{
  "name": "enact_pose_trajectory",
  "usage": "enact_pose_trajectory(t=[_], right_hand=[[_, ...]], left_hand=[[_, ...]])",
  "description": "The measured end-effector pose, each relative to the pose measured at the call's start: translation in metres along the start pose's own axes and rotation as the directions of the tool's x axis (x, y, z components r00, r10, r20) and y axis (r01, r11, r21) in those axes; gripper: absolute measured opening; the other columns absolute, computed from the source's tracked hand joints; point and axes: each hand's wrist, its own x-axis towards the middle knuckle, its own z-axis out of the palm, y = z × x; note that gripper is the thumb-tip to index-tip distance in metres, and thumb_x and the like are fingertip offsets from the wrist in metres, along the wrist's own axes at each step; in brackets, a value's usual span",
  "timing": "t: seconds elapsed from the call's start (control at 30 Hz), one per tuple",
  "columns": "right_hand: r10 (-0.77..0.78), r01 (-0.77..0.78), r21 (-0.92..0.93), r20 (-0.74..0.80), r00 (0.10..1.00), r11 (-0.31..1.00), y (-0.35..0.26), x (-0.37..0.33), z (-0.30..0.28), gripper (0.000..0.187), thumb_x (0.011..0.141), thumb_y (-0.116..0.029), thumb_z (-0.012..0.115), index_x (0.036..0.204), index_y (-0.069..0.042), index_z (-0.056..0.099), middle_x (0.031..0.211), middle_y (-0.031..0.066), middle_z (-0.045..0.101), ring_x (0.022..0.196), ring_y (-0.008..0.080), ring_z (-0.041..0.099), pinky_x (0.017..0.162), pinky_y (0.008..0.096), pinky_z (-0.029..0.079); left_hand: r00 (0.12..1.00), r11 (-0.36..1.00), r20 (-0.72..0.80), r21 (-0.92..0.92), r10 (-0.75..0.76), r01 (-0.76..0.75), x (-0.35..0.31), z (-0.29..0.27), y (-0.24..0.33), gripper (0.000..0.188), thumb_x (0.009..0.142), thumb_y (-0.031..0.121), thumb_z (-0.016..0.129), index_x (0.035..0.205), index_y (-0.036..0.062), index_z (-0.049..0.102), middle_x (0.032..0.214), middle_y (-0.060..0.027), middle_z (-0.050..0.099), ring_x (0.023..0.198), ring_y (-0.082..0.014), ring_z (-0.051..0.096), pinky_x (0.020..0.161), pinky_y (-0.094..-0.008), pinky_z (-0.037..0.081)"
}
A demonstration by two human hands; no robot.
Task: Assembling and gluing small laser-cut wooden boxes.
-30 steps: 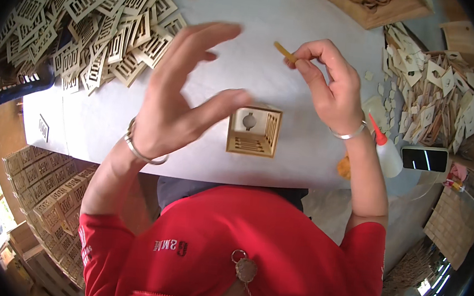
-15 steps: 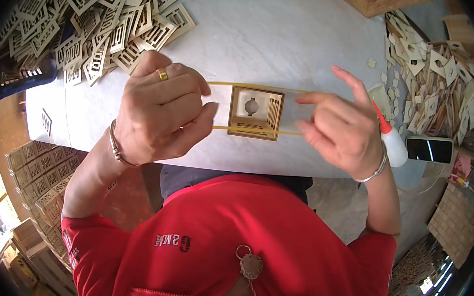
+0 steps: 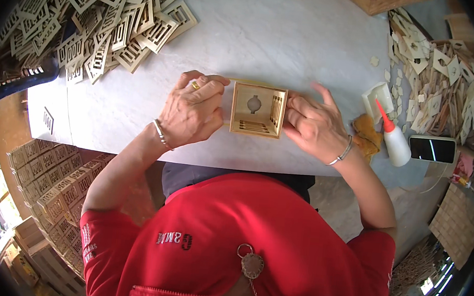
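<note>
A small open-topped wooden box (image 3: 241, 110) stands on the table in front of me, with slots in its walls and a round cut-out with small tabs visible inside. Left of the box, my left hand (image 3: 191, 112) is closed, its bent fingers hooked in a yellow rubber band (image 3: 231, 80) that runs toward the box. Against the right wall, my right hand (image 3: 319, 126) has its fingers curled at the band's other end, one finger raised. Much of the band is hidden by the box and fingers.
Slotted wooden panels (image 3: 121, 25) are heaped at the far left. Thin wooden pieces (image 3: 452, 76) pile up at the right. Nearer my right arm are a red-tipped white glue bottle (image 3: 396, 145), a white tray (image 3: 378, 98), a brown cloth (image 3: 366, 135) and a phone (image 3: 432, 149).
Both hands have moved inward to the box, and the stretched band has shortened. My right hand now touches the box wall. The tray and cloth show more fully.
</note>
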Motion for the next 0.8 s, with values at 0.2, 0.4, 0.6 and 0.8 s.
enact_pose_trajectory(t=[0.2,0.4,0.6,0.8], right_hand=[[-0.054,0.059,0.027,-0.175,0.983,0.998,0.007,0.002,0.026,0.022,0.064,-0.015,0.073,0.078,-0.002,0.062,0.096,0.0066,0.06,0.092,0.0188,0.06,0.083,0.0366,0.044],[0.166,-0.042,0.498,-0.208,0.964,0.866,0.015,-0.003,0.031,0.019,0.061,0.002,0.068,0.078,-0.003,0.061,0.09,0.0086,0.058,0.086,0.0234,0.058,0.071,0.0333,0.048],[0.382,-0.222,0.678,-0.093,0.919,0.7,0.046,0.007,0.011,0.01,0.074,0.003,0.065,0.083,-0.003,0.062,0.083,0.0062,0.059,0.071,0.0178,0.059,0.062,0.0287,0.048],[0.371,-0.337,0.161,-0.504,0.78,0.928,0.148,0.072,-0.018,0.007,0.079,-0.013,0.063,0.086,-0.012,0.065,0.081,0.0059,0.06,0.073,0.0239,0.06,0.063,0.0362,0.05]], left_hand=[[0.992,0.999,-0.123,0.021,0.033,-0.03,-0.001,0.025,0.004,0.018,0.062,0.0,0.062,0.08,-0.0003,0.058,0.092,-0.0093,0.056,0.079,-0.022,0.056,0.076,-0.0332,0.044],[0.98,0.996,-0.2,-0.084,0.017,-0.034,-0.002,0.033,0.006,0.02,0.065,-0.004,0.061,0.084,-0.0028,0.058,0.098,-0.0142,0.056,0.082,-0.0269,0.056,0.072,-0.0357,0.045],[0.978,0.973,-0.159,-0.208,-0.133,0.099,-0.008,0.028,0.015,0.034,0.069,-0.005,0.061,0.103,-0.0035,0.054,0.103,-0.0161,0.055,0.086,-0.0321,0.056,0.077,-0.0383,0.046],[0.902,0.829,-0.103,-0.449,-0.419,0.334,-0.008,0.023,0.017,0.03,0.073,-0.005,0.061,0.102,-0.0008,0.051,0.101,-0.0166,0.055,0.083,-0.0305,0.058,0.067,-0.0342,0.05]])
